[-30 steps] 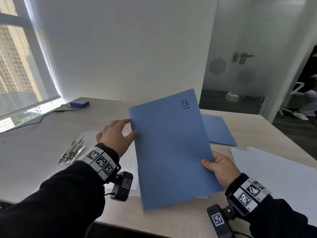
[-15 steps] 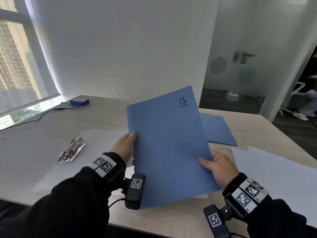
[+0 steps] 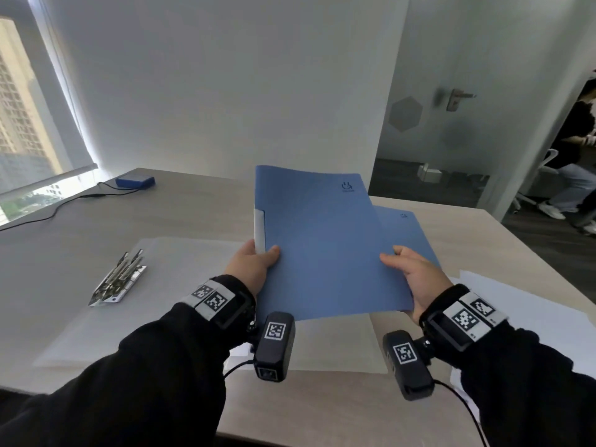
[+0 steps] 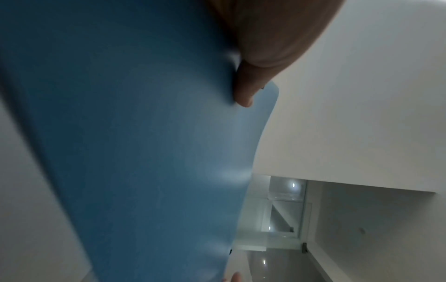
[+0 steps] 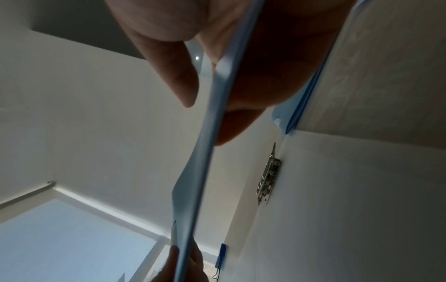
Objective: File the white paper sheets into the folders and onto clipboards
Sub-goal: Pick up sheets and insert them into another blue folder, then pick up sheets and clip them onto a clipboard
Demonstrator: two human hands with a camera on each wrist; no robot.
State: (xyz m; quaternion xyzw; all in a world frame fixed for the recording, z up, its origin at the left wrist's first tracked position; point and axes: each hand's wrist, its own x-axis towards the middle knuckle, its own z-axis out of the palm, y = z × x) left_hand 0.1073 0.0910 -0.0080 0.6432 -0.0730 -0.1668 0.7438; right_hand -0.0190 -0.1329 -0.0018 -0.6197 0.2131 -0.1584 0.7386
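Note:
Both hands hold a closed blue folder point(image 3: 325, 240) above the table, nearly level. My left hand point(image 3: 254, 262) pinches its left edge at the white spine strip point(image 3: 259, 230), thumb on top. My right hand point(image 3: 411, 272) grips the right edge, thumb on the cover and fingers beneath. The left wrist view shows the folder's underside point(image 4: 144, 152); the right wrist view shows its edge point(image 5: 212, 133) between thumb and fingers. A second blue folder point(image 3: 406, 233) lies flat on the table behind. White sheets point(image 3: 516, 304) lie at the right. A clear clipboard point(image 3: 180, 285) with a metal clip point(image 3: 117, 282) lies at the left.
A small blue box point(image 3: 135, 181) with a black cable sits at the far left corner by the window. A wall stands behind the table point(image 3: 322, 398), with a glass door to the right. A seated person point(image 3: 577, 162) is at the far right.
My left hand went from the folder's cover to pinching its spine edge. The folder has tipped from a steep slant down to nearly level and moved slightly away from me.

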